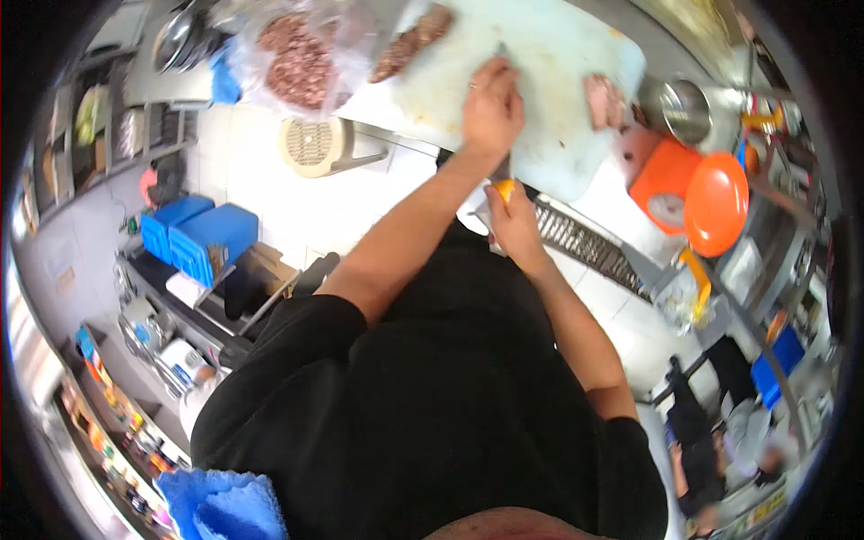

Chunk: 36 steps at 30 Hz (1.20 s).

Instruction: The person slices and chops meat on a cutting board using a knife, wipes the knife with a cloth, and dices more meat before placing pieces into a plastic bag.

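Observation:
My right hand is closed around a knife's yellow handle at the near edge of the white cutting board. The blade points away from me and partly disappears beside my left hand. That hand is over the board, its fingers bent and close together; what lies under them is hidden. A small dark tip shows just beyond the fingers. On the board, a long piece of dark meat lies to the left and a smaller pale piece to the right.
Chopped meat sits in a plastic bag at the upper left. Right of the board are a metal pot, an orange scale and an orange lid. Below stand a stool and blue bins. People are at lower right.

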{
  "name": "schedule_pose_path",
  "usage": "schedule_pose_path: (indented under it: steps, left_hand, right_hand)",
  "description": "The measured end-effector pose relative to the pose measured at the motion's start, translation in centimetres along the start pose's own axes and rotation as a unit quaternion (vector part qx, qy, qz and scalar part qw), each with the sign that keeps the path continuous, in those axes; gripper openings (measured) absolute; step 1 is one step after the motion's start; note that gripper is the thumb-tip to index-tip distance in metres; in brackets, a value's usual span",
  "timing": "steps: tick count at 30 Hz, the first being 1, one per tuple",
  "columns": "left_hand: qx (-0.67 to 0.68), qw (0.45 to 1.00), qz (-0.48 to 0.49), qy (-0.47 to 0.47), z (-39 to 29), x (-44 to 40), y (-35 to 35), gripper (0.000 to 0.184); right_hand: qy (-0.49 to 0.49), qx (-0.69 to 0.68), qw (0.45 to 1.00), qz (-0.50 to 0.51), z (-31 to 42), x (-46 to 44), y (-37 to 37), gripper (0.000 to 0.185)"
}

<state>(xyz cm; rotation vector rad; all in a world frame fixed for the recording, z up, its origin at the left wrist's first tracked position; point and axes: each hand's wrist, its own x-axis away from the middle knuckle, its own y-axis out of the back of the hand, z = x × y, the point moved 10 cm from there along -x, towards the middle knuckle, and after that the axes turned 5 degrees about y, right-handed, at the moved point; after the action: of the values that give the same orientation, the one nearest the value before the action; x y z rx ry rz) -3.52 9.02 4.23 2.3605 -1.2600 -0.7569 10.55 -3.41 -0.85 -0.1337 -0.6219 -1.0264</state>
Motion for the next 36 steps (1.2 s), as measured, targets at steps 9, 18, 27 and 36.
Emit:
schedule_pose_path:
  steps: [9, 18, 27, 36]
  left_hand:
    - [0.141, 0.983, -0.116, 0.023, -0.4, -3.8, 6.6, 0.02]
    - [0.023, 0.947, -0.316, -0.047, 5.4, -14.5, 27.7, 0.021]
    - [-0.355, 0.925, -0.128, -0.034, 17.7, -15.2, 21.9, 0.05]
    - [-0.383, 0.916, -0.111, 0.054, 23.8, -17.5, 24.9, 0.057]
  right_hand:
    - [0.112, 0.028, 0.993, -0.013, 6.4, -0.8, -1.6, 0.032]
    - [0.2, 0.15, 0.959, 0.133, 22.1, -7.0, -11.5, 0.035]
    - [0.107, 0.172, 0.976, 0.081, 19.0, -6.6, -6.2, 0.037]
    - [0.081, 0.192, 0.978, -0.008, 15.0, -0.9, 3.0, 0.037]
